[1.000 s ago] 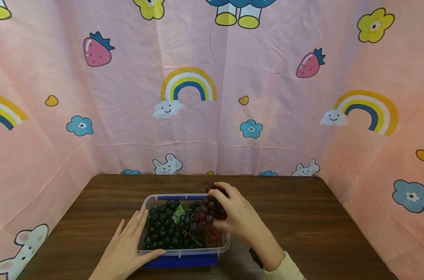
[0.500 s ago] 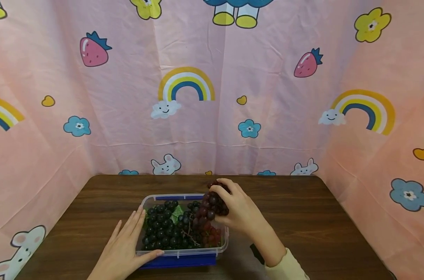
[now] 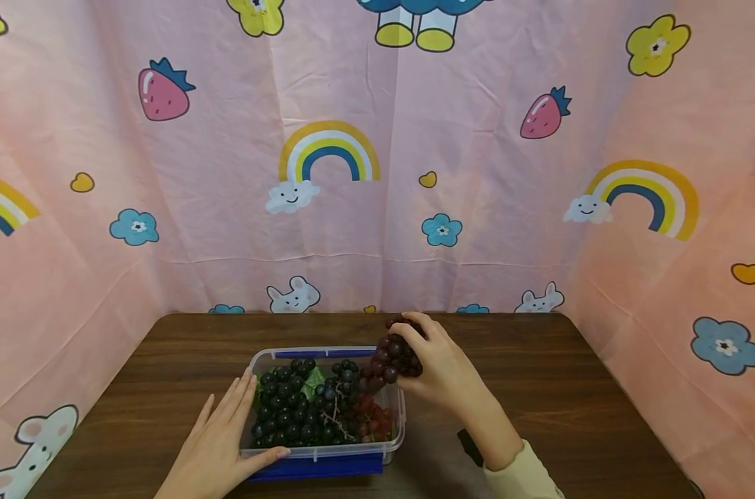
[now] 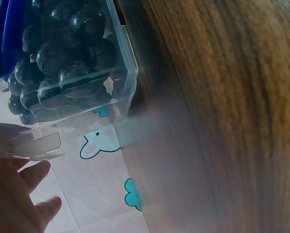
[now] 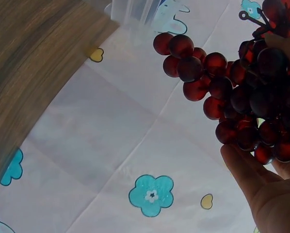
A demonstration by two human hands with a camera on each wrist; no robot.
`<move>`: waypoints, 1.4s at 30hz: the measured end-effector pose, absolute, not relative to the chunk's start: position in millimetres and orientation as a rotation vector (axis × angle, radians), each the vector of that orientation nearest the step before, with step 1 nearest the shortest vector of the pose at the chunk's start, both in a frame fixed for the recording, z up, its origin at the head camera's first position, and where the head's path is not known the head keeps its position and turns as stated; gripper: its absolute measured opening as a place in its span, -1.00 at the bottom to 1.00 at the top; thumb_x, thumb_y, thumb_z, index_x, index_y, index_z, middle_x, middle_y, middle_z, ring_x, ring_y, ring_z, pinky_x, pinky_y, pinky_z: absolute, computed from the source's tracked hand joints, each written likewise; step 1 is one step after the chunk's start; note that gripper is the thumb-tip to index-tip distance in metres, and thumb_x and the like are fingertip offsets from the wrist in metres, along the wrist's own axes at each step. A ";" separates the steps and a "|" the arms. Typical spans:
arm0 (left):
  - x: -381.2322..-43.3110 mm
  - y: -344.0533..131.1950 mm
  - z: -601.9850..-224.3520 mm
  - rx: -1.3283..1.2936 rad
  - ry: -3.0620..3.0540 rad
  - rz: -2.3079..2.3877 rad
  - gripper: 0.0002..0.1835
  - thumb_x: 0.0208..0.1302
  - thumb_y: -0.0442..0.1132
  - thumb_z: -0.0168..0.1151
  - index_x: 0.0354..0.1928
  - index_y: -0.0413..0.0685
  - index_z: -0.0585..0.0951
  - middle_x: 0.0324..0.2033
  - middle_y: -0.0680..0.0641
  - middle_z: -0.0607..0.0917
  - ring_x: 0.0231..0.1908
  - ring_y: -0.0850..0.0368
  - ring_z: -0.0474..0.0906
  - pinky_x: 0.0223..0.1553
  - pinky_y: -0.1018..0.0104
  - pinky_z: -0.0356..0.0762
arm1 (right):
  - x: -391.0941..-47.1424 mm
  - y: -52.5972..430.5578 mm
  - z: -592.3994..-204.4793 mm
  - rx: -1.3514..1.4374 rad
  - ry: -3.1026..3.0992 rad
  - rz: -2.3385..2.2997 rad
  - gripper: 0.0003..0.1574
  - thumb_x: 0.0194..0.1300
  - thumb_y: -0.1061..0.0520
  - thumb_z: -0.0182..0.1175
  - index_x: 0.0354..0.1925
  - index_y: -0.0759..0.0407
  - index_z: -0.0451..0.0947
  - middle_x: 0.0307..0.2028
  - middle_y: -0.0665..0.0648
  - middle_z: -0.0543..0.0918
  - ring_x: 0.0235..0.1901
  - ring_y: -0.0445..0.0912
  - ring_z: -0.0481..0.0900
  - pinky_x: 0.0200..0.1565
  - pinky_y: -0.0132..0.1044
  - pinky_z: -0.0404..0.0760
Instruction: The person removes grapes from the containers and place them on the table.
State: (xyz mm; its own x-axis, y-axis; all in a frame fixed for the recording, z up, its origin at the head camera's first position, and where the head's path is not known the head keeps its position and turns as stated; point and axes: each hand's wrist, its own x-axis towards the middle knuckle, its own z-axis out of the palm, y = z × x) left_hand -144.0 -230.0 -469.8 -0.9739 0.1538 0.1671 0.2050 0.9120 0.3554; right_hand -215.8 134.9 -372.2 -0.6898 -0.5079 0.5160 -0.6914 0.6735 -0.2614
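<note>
My right hand [image 3: 442,364] grips a bunch of dark red grapes [image 3: 394,359] above the right end of a clear plastic box [image 3: 317,452]. In the right wrist view the bunch [image 5: 242,92] hangs with its stem showing, fingers around its side. Along the box's left side rests my left hand [image 3: 218,433], fingers straight, thumb on the front rim. Black grapes [image 3: 286,409] fill the left and middle of the box. Lighter red grapes [image 3: 374,419] lie at its right end, and a green leaf [image 3: 313,381] shows near the back. The left wrist view shows dark grapes [image 4: 62,53] through the box wall.
The box has blue latch flaps [image 3: 327,466] and stands on a dark wooden table [image 3: 539,388]. A small black object [image 3: 471,447] lies partly behind the right forearm. Pink patterned cloth [image 3: 340,235] encloses the table's back and sides.
My right hand has lifted the dark red bunch up and to the right, uncovering more of the box's right end. The left hand has stayed against the box. The view has shifted slightly.
</note>
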 end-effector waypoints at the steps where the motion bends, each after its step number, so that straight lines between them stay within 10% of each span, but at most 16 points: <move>1: -144.0 -230.0 -470.0 -0.276 -2.939 -0.569 0.31 0.15 0.56 0.31 0.63 -0.30 0.17 0.66 -0.30 0.08 0.57 -0.40 0.11 0.57 -0.49 -0.20 | -216.2 136.5 -371.8 0.934 -2.478 0.626 -0.09 -0.03 0.16 0.72 0.27 -0.02 0.53 0.36 0.26 0.49 0.30 0.22 0.55 0.10 0.12 0.75; 42: -148.3 -231.0 -472.0 -0.274 -2.972 -0.486 0.34 0.13 0.58 0.30 0.62 -0.33 0.18 0.61 -0.40 0.16 0.55 -0.44 0.15 0.50 -0.52 -0.04 | -224.8 221.9 -388.7 0.700 -2.539 0.561 -0.09 -0.05 0.26 0.68 0.28 0.13 0.55 0.33 0.37 0.49 0.21 0.34 0.59 0.08 0.31 0.71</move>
